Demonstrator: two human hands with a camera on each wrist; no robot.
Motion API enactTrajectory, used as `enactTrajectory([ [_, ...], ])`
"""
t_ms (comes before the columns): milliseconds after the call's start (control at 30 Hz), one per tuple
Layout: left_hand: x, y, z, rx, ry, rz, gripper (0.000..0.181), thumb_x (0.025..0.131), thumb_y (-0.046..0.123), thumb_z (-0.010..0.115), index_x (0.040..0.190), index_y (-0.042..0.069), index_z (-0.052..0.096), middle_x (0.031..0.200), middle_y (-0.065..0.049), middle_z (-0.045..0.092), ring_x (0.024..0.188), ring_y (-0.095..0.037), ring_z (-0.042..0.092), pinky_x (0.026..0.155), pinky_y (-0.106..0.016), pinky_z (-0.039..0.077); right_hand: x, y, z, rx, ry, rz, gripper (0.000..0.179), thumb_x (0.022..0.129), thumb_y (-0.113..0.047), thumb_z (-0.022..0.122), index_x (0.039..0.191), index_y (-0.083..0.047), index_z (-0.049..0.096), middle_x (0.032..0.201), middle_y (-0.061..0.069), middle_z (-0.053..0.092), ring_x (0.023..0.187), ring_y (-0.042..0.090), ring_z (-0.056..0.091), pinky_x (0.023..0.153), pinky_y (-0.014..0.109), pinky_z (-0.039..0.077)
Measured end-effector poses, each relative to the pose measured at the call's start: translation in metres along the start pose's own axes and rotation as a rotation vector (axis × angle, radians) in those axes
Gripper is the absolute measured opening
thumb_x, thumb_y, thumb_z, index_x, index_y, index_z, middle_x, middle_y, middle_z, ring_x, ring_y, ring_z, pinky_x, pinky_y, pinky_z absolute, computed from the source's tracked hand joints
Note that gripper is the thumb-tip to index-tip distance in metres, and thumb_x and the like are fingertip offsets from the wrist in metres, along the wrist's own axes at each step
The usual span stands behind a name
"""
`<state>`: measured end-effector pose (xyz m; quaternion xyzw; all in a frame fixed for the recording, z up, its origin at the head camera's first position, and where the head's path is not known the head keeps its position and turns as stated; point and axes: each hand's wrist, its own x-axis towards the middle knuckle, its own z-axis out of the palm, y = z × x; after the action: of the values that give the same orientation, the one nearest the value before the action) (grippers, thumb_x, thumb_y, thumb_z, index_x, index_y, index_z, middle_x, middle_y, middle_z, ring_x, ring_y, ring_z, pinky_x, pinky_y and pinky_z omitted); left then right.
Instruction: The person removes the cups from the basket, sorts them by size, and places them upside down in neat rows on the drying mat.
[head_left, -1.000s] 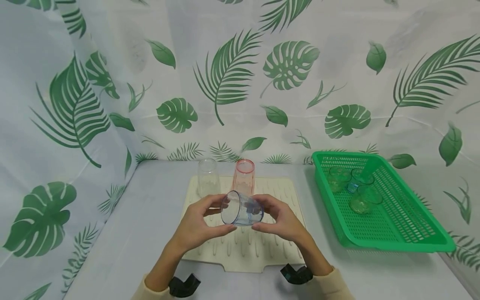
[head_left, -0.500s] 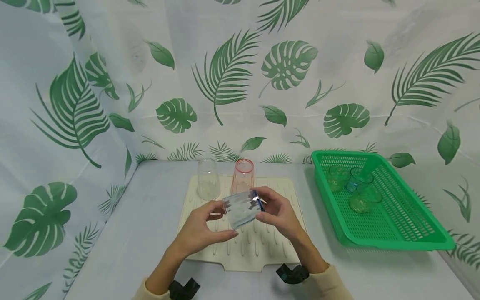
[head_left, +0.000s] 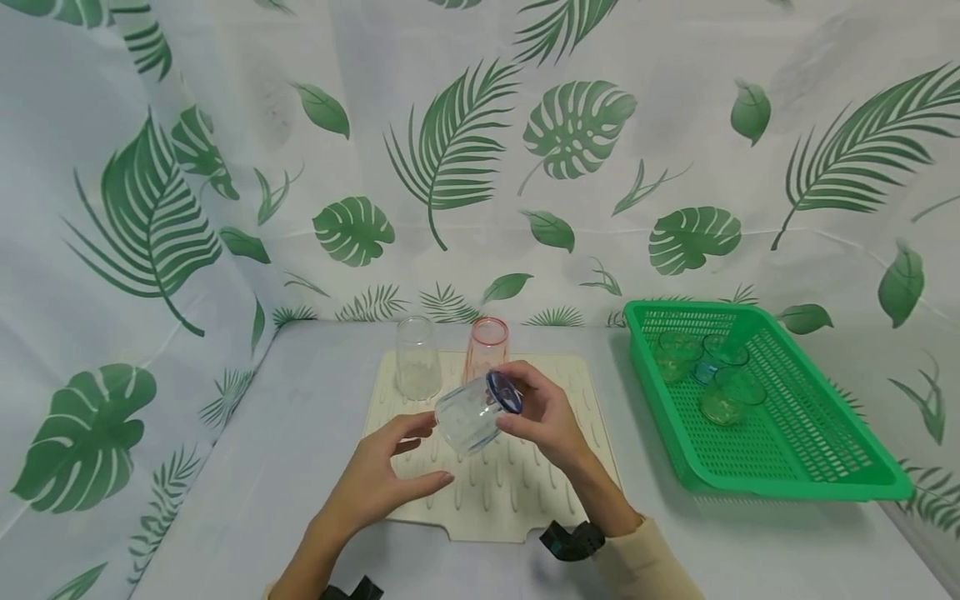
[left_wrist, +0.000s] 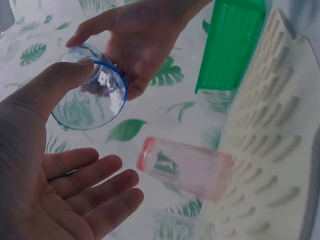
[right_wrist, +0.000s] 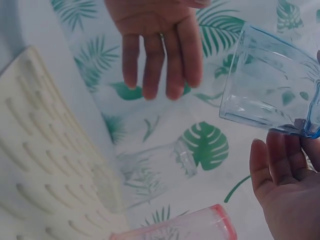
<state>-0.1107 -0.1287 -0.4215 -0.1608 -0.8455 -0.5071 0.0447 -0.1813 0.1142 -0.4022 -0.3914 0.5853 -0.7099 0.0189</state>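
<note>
Blue-tinted glass [head_left: 463,418]: held tilted at lower centre of the head frame, above the pale mat [head_left: 491,504].
Right hand [head_left: 546,418]: glass gripped at its dark-blue end; some fingertips hidden.
Left hand [head_left: 375,473]: fingers loosely extended, nothing gripped; contact with the glass cannot be told.
Red-rimmed glass [head_left: 484,357]: lower part hidden.
Green basket [head_left: 795,490]: set at right; three glasses [head_left: 731,400] inside, outlines overlapped and indistinct.

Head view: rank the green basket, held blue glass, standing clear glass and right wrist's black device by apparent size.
1. Green basket
2. Held blue glass and standing clear glass: too alike to rank; the held one seems nearer the camera
3. Black device
</note>
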Motion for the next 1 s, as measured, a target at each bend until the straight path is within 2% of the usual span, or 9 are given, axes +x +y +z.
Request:
enactTrajectory([
  [100, -0.008, -0.008, -0.004, 0.029, 0.033, -0.026, 0.067, 0.069, 0.048, 0.079, 0.128, 0.033, 0.051, 0.126, 0.015, 0.057, 0.115, -0.006, 0.057, 0.095, -0.033, 0.052, 0.001, 0.001, 0.002, -0.004, 0.014, 0.012, 0.056, 0.083, -0.013, 0.070, 0.126, 0.010, 0.041, 0.117, 0.001, 0.053, 0.101, 0.010, 0.052, 0.080, 0.020, 0.053],
  [333, -0.027, -0.032, -0.012, 0.113, 0.073, -0.186, 0.072, 0.067, 0.055, 0.077, 0.130, 0.034, 0.049, 0.134, 0.016, 0.051, 0.122, -0.014, 0.054, 0.099, -0.042, 0.048, 0.003, 0.011, 0.003, 0.030, 0.063, 0.072, 0.057, 0.082, -0.011, 0.070, 0.127, 0.009, 0.040, 0.119, 0.002, 0.052, 0.103, 0.008, 0.052, 0.083, 0.017, 0.051],
  [467, -0.035, -0.045, -0.016, 0.215, 0.087, -0.267, 0.083, 0.065, 0.060, 0.075, 0.135, 0.025, 0.048, 0.138, 0.007, 0.050, 0.126, -0.022, 0.051, 0.101, -0.046, 0.046, 0.003, 0.019, 0.002, 0.030, 0.072, 0.089, 0.056, 0.083, -0.007, 0.068, 0.127, 0.013, 0.038, 0.118, 0.002, 0.052, 0.104, 0.008, 0.052, 0.085, 0.016, 0.050],
  [633, -0.041, -0.061, -0.019, 0.301, 0.085, -0.302, 0.093, 0.066, 0.057, 0.077, 0.140, 0.012, 0.043, 0.143, -0.005, 0.045, 0.133, -0.027, 0.044, 0.106, -0.049, 0.041, 0.002, 0.032, -0.001, 0.019, 0.094, 0.130, 0.056, 0.082, -0.005, 0.068, 0.127, 0.013, 0.038, 0.117, 0.004, 0.052, 0.104, 0.007, 0.054, 0.083, 0.016, 0.051],
  [733, -0.044, -0.068, -0.019, 0.337, 0.072, -0.299, 0.097, 0.066, 0.057, 0.077, 0.141, 0.008, 0.040, 0.145, -0.008, 0.043, 0.135, -0.029, 0.041, 0.108, -0.050, 0.038, 0.004, 0.039, -0.001, -0.039, 0.104, 0.159, 0.054, 0.082, -0.003, 0.068, 0.128, 0.008, 0.042, 0.117, 0.010, 0.052, 0.105, 0.008, 0.055, 0.085, 0.016, 0.051],
  [833, -0.045, -0.075, -0.019, 0.354, 0.051, -0.302, 0.101, 0.066, 0.057, 0.077, 0.143, 0.005, 0.037, 0.147, -0.010, 0.041, 0.136, -0.030, 0.039, 0.109, -0.050, 0.037, 0.008, 0.047, 0.002, -0.153, 0.107, 0.179, 0.053, 0.081, -0.001, 0.069, 0.129, 0.001, 0.045, 0.119, 0.015, 0.053, 0.107, 0.013, 0.055, 0.091, 0.017, 0.048],
  [1000, -0.047, -0.084, -0.019, 0.380, 0.007, -0.344, 0.109, 0.064, 0.061, 0.076, 0.146, 0.004, 0.031, 0.150, -0.015, 0.035, 0.139, -0.033, 0.035, 0.111, -0.051, 0.033, 0.016, 0.060, 0.012, -0.342, 0.121, 0.233, 0.053, 0.079, -0.010, 0.074, 0.128, -0.011, 0.051, 0.120, 0.013, 0.057, 0.110, 0.024, 0.055, 0.094, 0.026, 0.048],
])
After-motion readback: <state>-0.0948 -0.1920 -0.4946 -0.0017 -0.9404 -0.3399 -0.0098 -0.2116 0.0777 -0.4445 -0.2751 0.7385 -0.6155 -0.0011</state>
